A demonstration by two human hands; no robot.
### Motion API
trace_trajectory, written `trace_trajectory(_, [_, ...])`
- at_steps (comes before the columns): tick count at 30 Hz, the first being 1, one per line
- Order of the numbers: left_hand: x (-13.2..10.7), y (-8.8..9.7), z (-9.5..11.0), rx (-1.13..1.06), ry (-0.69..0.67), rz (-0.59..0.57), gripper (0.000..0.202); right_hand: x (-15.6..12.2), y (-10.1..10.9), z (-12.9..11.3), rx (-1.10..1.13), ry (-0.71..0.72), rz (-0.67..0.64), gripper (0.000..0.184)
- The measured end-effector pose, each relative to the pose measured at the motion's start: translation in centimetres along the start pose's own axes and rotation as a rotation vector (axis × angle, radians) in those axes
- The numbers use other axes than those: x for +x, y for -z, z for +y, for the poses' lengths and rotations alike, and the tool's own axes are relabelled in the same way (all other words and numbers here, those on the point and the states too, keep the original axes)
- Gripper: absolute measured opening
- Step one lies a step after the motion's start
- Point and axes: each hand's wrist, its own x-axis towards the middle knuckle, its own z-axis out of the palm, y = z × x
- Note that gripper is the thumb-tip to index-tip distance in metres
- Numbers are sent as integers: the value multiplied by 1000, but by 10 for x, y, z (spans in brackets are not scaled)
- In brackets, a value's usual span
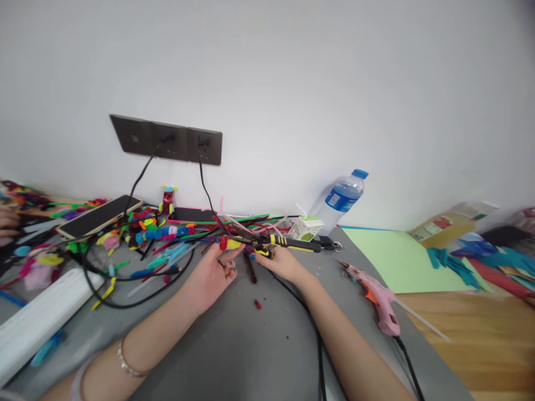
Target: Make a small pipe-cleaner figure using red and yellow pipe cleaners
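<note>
My left hand (214,275) pinches a small red and yellow fuzzy piece (229,243) between thumb and finger, its other fingers curled. Beside it, my right hand (282,263) is closed around the black and yellow handles of scissors (264,249), whose blades point away to the upper left. The scissors' tips are close to the fuzzy piece; whether they touch it I cannot tell. A long black and yellow tool handle (296,243) sticks out to the right over my right hand. A dark brown pipe cleaner (251,271) extends below my fingers.
A pink glue gun (376,298) lies right; a water bottle (340,197) leans against the wall behind a drink carton (306,228). Pipe cleaners, a phone (100,216), a white power strip (45,320) and looping black cables crowd the left. Another person's hand (7,225) is far left.
</note>
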Motion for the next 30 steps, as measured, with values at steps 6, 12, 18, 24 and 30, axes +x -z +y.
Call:
trace_trajectory(6, [2,2,0,-3,0,-9,25,0,0,0,17,30,18,41])
trace_trajectory(12, [1,1,0,-6,0,-8,26,0,0,2,0,10,1,44])
trace_trajectory(18, [1,0,0,-7,2,-3,25,1,-1,3,3,21,12,43])
trace_trajectory(24, [0,-1,1,-6,5,8,26,0,0,2,14,14,-2,45])
trace_trajectory(30, [1,1,0,-8,2,-6,26,0,1,0,10,-5,-18,45])
